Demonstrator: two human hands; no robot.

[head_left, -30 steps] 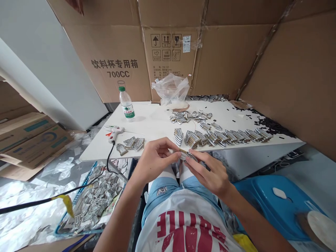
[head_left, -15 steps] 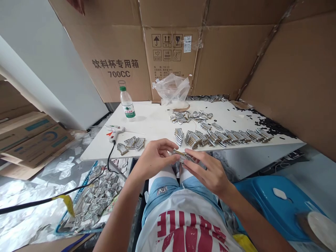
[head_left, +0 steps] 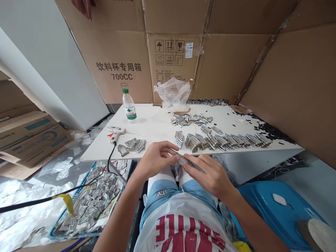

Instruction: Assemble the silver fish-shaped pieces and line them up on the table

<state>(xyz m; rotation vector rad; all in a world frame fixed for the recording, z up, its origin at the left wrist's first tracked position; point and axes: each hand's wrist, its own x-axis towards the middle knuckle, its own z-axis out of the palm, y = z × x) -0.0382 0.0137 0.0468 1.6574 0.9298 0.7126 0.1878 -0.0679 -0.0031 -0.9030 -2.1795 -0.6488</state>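
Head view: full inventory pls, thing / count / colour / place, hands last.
table: 1, white, centre
water bottle: 1, clear with green cap, far left of table
glue gun: 1, white and red, left of table, black cord hanging off the edge
plastic bag: 1, clear, back of table
silver pieces: many, silver, row and piles on table
floor tray of pieces: 1, silver pieces, left of table
black scraps: many, black, right end of table
cardboard boxes: several, brown, behind table
stool: 1, blue, right
left hand: holds silver piece
silver piece: 1, between both hands
right hand: holds same piece
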